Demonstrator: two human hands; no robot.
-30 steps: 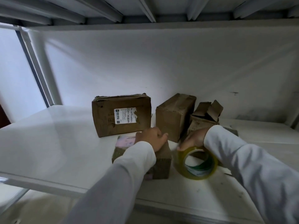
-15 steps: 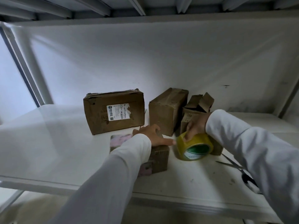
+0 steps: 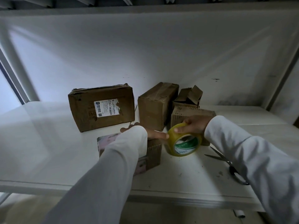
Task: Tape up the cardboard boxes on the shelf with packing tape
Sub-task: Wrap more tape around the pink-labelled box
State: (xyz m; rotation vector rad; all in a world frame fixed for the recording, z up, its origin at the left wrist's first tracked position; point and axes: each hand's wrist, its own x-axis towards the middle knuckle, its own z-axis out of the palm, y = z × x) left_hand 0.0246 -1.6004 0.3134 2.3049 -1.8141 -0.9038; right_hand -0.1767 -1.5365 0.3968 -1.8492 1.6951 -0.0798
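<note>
On the white shelf (image 3: 48, 143) stand five cardboard boxes: the labelled box (image 3: 102, 107) biggest, three at the back right, one small box (image 3: 153, 152) in front. The left hand (image 3: 153, 135) rests flat on that small box, fingers straight. Just beside it, the right hand (image 3: 194, 125) grips the one tape roll (image 3: 184, 139). One pair of scissors (image 3: 226, 164) lies right.
</note>
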